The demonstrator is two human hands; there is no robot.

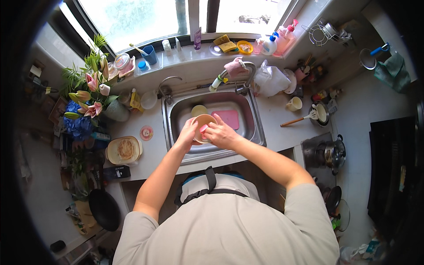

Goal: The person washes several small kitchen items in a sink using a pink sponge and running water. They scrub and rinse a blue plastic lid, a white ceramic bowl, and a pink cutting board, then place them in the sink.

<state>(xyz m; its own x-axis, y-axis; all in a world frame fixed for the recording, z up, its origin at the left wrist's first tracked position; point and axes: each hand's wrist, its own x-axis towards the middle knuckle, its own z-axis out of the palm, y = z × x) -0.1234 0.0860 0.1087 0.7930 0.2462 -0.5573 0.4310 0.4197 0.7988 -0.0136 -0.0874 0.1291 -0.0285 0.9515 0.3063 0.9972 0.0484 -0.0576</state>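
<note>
Over the stainless-steel sink [256, 131], my left hand [187, 134] grips the left side of a beige bowl [199, 120], which is tilted so its inside faces up toward me. My right hand [222, 132] reaches in over the bowl's right rim with a small pink piece [203, 128], perhaps a sponge, between its fingers. Part of that piece is hidden by the fingers. Beneath and beyond the hands, a pink rectangular board or lid [231, 116] and a pale yellow round dish [199, 109] lie on the sink floor.
A curved faucet [252, 71] with a pink cloth [236, 67] rises behind the sink. Left stand a flower vase [118, 109] and a container of food [114, 151]. A white mug [294, 104], a wooden-handled spatula [293, 122] and a stove pot [335, 152] are right.
</note>
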